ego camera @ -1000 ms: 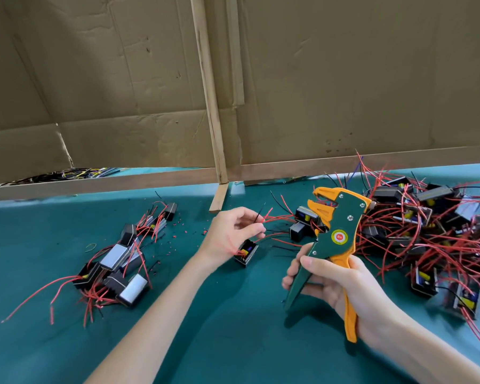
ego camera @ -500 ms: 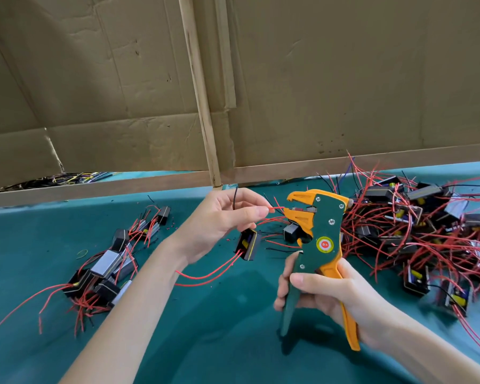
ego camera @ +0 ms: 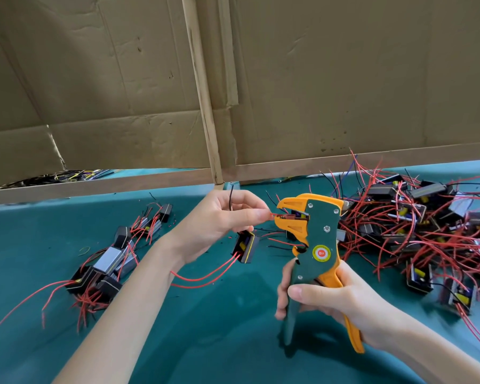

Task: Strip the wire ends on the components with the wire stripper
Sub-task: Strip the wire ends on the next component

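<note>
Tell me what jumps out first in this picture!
The big orange-and-green wire stripper, held upright in the right hand near the middle, grabs the eye first. The left hand pinches a thin red wire into its orange jaws, with a small black component dangling just below. On the right lies a huge tangle of red wires and black components, and a smaller bunch lies on the left.
</note>
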`<state>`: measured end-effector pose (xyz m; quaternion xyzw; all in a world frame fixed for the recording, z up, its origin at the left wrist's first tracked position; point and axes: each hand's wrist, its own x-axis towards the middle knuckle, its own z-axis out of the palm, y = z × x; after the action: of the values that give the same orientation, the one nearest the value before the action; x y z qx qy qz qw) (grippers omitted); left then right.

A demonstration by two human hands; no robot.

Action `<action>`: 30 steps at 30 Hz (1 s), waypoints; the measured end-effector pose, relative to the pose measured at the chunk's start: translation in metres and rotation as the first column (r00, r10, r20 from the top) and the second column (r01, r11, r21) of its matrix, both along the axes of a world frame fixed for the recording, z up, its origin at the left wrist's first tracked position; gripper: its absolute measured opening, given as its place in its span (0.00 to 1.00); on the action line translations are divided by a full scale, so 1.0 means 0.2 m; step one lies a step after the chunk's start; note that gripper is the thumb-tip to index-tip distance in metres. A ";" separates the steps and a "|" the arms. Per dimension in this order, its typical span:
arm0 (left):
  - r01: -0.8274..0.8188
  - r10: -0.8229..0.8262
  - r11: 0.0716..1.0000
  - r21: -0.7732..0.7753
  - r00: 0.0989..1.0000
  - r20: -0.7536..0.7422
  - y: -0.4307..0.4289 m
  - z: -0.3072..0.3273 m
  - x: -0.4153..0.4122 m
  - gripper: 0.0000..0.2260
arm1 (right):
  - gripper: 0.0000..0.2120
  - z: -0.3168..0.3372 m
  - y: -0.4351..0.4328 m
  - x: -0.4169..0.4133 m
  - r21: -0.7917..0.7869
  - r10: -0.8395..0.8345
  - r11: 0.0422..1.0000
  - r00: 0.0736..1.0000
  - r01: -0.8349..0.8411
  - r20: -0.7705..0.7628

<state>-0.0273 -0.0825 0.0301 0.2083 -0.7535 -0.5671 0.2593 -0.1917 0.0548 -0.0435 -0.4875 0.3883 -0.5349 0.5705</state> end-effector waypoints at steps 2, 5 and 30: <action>0.012 -0.012 1.000 -0.012 1.000 0.014 0.00 0.00 0.00 0.03 | 0.07 0.00 0.00 0.00 -0.010 0.014 1.000 1.000 -0.015 -0.020; 0.041 -0.040 0.999 -0.029 0.999 0.032 -0.01 0.01 0.01 0.05 | 0.06 0.01 0.01 0.00 -0.016 0.024 1.000 0.999 -0.024 -0.048; -0.085 0.109 0.986 -0.141 0.978 0.176 -0.02 -0.17 -0.10 0.15 | 0.04 -0.01 -0.04 0.01 0.119 -0.276 0.957 0.957 0.265 0.089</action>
<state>-0.0465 -0.0869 -0.0035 0.2784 -0.7991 -0.4808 0.2297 -0.1906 0.0464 -0.0454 -0.3703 0.4487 -0.6114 0.5364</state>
